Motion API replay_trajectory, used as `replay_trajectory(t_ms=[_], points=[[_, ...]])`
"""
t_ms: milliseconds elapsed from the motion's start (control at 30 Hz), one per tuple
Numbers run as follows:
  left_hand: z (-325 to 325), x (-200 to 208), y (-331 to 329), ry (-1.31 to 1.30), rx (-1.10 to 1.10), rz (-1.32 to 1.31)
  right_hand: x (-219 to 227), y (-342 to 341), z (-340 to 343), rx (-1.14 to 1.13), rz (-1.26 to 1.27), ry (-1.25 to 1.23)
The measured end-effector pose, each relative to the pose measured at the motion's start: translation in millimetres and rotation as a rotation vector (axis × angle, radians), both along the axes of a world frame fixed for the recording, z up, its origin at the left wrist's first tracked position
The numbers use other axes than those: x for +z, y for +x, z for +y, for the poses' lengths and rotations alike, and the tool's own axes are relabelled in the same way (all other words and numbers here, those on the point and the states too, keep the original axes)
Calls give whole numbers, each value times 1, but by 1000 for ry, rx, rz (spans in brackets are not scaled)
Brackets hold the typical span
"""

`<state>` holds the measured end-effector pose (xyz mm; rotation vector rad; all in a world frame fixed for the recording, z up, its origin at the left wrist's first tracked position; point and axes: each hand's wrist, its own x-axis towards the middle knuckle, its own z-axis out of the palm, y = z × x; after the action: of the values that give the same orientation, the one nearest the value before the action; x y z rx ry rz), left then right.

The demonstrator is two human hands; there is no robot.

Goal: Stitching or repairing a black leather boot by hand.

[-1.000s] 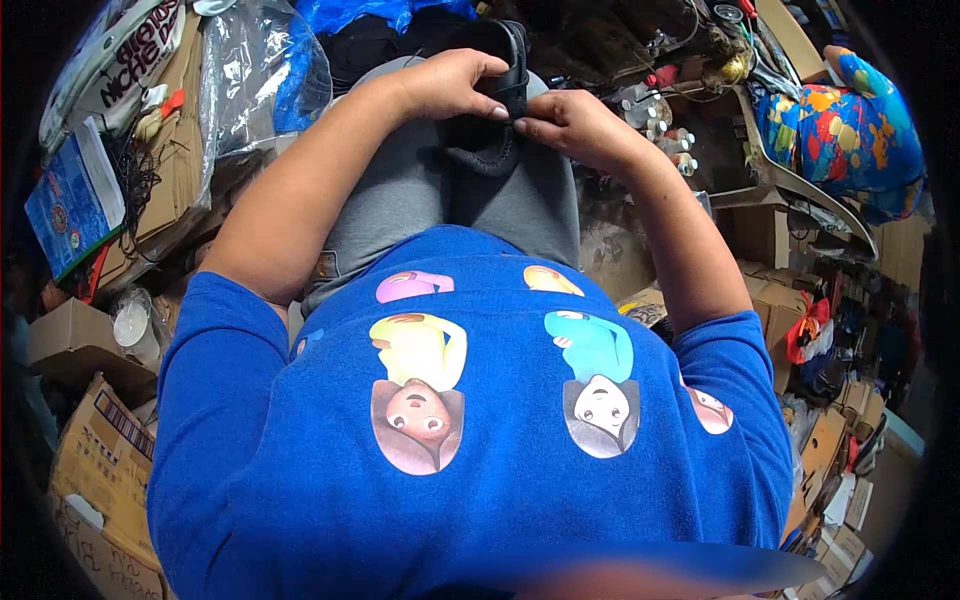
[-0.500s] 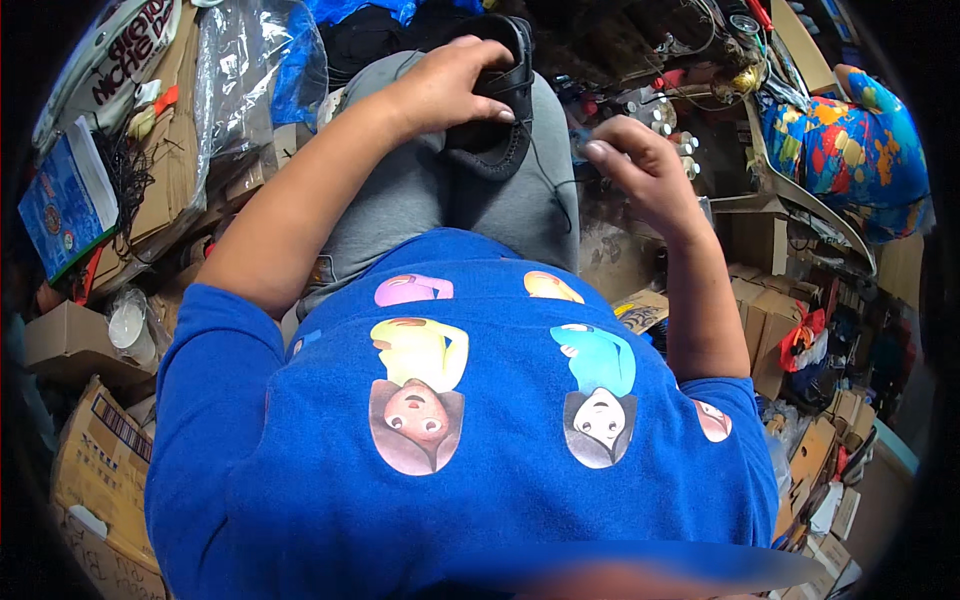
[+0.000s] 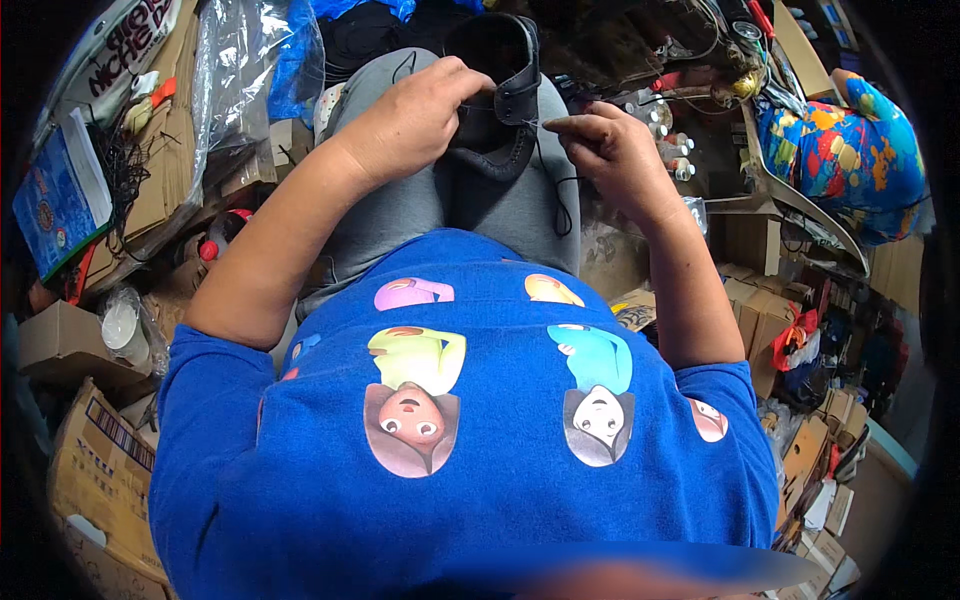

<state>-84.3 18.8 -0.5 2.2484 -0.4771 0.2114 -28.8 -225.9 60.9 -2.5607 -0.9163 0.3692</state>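
Note:
A black shoe with stitching round its toe rests across my grey-trousered thighs, its opening upward. My left hand is closed on the near left side of the shoe, fingers reaching over the rim into the opening. Just right of the shoe, my right hand pinches with thumb and forefinger close to the shoe's side flap. A thin pale sliver shows between those fingertips and the flap; it is too small to name. From the shoe a dark cord hangs in a loop over my right thigh.
Small capped bottles stand beyond my right hand. A colourful patterned cloth bundle lies far right. Clear plastic sheeting and a blue book sit at left, with cardboard boxes lower down.
My right hand has moved left and up to the shoe's flap. My left hand has shifted down and left, from across the shoe to its side edge, uncovering the opening.

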Motion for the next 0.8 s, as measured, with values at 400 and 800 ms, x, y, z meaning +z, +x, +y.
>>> replay_trajectory(t_ms=[400,800], points=[[-8,10,-1,-70,-4,-23,16,-2,23,-139,149,18],[3,-14,12,110,157,-136,0,12,11,-83,307,119]])
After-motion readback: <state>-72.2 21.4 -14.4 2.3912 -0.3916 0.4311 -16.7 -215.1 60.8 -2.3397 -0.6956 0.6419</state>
